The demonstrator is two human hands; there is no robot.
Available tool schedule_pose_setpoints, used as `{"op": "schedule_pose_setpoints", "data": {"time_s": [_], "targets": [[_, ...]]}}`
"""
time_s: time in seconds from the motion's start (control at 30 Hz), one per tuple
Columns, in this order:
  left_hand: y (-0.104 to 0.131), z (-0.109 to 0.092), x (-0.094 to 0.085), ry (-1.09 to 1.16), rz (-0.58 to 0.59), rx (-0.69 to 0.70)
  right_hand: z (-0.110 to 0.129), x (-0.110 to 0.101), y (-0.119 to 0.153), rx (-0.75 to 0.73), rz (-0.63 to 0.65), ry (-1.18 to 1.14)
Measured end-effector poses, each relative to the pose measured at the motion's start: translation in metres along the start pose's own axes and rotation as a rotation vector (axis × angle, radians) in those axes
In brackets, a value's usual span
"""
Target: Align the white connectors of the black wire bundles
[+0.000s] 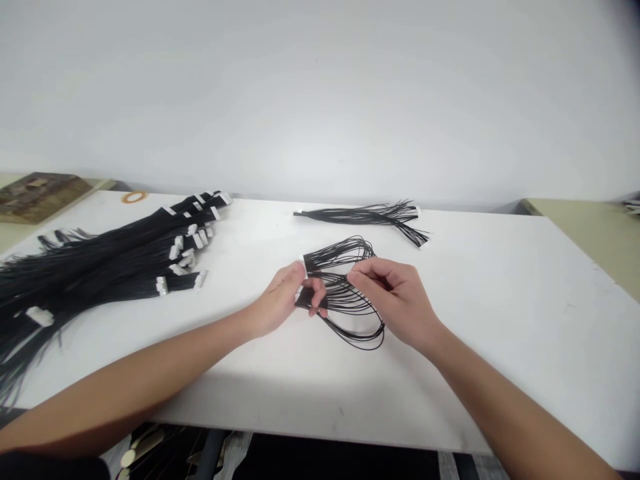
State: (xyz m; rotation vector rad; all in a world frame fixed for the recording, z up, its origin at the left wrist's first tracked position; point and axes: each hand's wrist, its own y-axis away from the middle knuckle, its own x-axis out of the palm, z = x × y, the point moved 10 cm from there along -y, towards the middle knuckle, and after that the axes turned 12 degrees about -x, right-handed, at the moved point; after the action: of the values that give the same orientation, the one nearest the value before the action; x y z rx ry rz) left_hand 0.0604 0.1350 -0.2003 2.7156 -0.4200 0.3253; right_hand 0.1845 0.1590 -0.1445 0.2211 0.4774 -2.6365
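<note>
Near the middle of the white table (500,300), a black wire bundle (345,300) curves in loops between my two hands. My left hand (293,293) is closed on its left end, with a white connector (303,265) by the thumb and the fingers curled among the wires. Thumb and forefinger of my right hand (395,293) are pinched together at the upper right side of the loops, against a wire there. The tips hide exactly what they pinch.
A large pile of black wire bundles (100,267) with white connectors covers the table's left side. Another bundle (350,215) lies behind my hands. An orange ring (134,197) is at the back left, near a brown patterned box (43,197). A white wall stands behind.
</note>
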Motion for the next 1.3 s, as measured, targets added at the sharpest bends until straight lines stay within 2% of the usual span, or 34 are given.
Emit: {"op": "schedule_pose_setpoints", "data": {"time_s": [0.23,0.4,0.73,0.8,0.87,0.97,1.03,1.1,1.3], "targets": [[0.002,-0.002,0.0,-0.098,-0.035,0.015,-0.016,0.0,0.001,0.171,0.001,-0.087],[0.005,-0.006,0.004,-0.172,-0.047,0.049,-0.021,0.01,0.003,0.306,0.112,-0.282],[0.009,-0.01,0.015,-0.278,0.027,0.121,-0.021,0.018,0.007,0.347,0.182,-0.308],[0.009,-0.01,0.014,-0.281,0.021,0.124,-0.017,0.018,0.007,0.303,0.193,-0.245],[0.009,-0.009,0.012,-0.256,0.007,0.125,-0.011,0.013,0.005,0.211,0.189,-0.047],[0.008,-0.004,0.008,-0.226,-0.007,0.093,0.009,0.011,0.002,-0.032,0.197,0.326],[0.007,0.0,0.009,-0.24,0.0,0.062,0.025,0.019,0.004,-0.206,0.224,0.498],[0.007,0.003,0.012,-0.241,0.011,0.046,0.033,0.027,0.008,-0.32,0.247,0.631],[0.009,0.005,0.018,-0.175,0.018,0.032,0.037,0.04,0.013,-0.42,0.239,0.856]]}}
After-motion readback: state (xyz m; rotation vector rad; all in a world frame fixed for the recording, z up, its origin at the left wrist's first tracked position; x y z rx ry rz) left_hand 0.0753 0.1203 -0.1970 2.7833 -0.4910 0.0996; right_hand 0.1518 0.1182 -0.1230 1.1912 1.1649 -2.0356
